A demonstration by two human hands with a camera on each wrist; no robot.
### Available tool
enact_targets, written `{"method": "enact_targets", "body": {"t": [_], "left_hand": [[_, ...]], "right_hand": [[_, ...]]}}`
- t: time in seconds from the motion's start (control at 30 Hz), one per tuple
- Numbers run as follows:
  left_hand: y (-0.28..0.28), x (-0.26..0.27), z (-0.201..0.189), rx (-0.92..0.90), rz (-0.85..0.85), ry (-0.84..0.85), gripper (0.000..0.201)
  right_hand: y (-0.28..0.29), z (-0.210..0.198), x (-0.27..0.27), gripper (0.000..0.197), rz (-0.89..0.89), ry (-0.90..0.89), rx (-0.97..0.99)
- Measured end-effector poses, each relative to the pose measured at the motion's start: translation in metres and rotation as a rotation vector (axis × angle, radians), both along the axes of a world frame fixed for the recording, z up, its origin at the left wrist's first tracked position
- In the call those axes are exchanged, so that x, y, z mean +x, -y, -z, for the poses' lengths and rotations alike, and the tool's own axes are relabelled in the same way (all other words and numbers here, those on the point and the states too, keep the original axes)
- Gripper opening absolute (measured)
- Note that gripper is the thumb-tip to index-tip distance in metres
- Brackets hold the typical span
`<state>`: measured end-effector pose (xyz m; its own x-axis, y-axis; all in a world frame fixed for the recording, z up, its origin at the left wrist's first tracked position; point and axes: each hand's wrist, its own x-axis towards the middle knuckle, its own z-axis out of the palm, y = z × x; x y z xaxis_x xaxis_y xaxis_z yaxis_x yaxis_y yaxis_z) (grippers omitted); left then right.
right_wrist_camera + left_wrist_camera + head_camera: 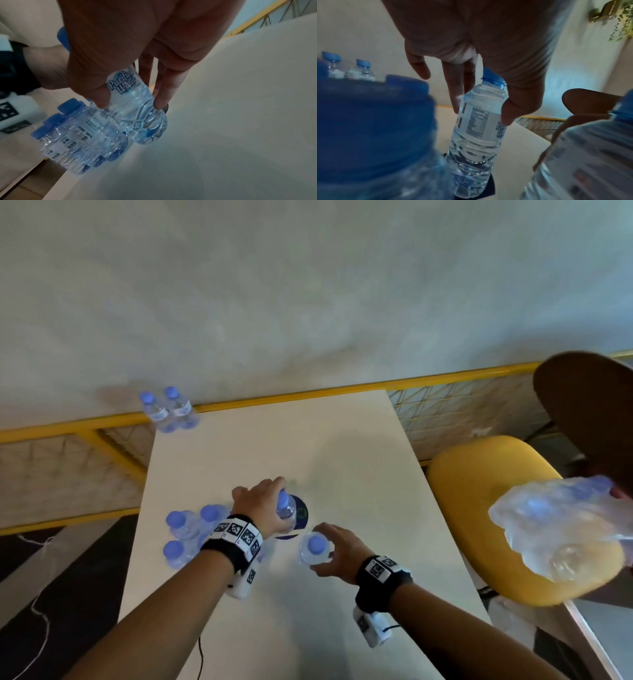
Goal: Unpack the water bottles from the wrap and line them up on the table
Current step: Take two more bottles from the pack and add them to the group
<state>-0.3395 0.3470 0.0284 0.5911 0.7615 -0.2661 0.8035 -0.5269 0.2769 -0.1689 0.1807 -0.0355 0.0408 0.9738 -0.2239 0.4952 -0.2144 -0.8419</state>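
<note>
My left hand (279,506) grips a clear blue-capped water bottle (479,125) by its shoulder; the bottle stands upright on a dark blue round mat (301,517) in the middle of the white table (359,474). Just right of it, my right hand (322,549) holds a second bottle (135,108), labelled "Purified Water", between thumb and fingers, its base at or just above the tabletop. A tight cluster of loose bottles (186,530) stands by the table's left edge. Two more bottles (169,409) stand side by side at the far left corner.
To the right, above a yellow chair seat (479,508), hangs a pack of bottles in clear plastic wrap (561,525), with another person's fingers (620,494) at the frame edge. A brown chair back (589,419) and a yellow rail (308,395) border the table.
</note>
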Motion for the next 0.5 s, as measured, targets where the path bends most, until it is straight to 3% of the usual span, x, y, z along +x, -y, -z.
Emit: {"method": "enact_targets", "body": {"t": [0.17, 0.3, 0.5], "left_hand": [[-0.021, -0.013, 0.012, -0.081, 0.015, -0.069, 0.053], [-0.021, -0.014, 0.017, -0.038, 0.087, -0.128, 0.051], [-0.022, -0.023, 0.021, -0.044, 0.145, -0.066, 0.046]], "right_hand": [[-0.035, 0.02, -0.04, 0.054, 0.082, 0.013, -0.017], [-0.04, 0.03, -0.055, 0.058, 0.108, 0.056, -0.032], [-0.042, 0.037, -0.07, 0.066, 0.083, 0.113, -0.054]]}}
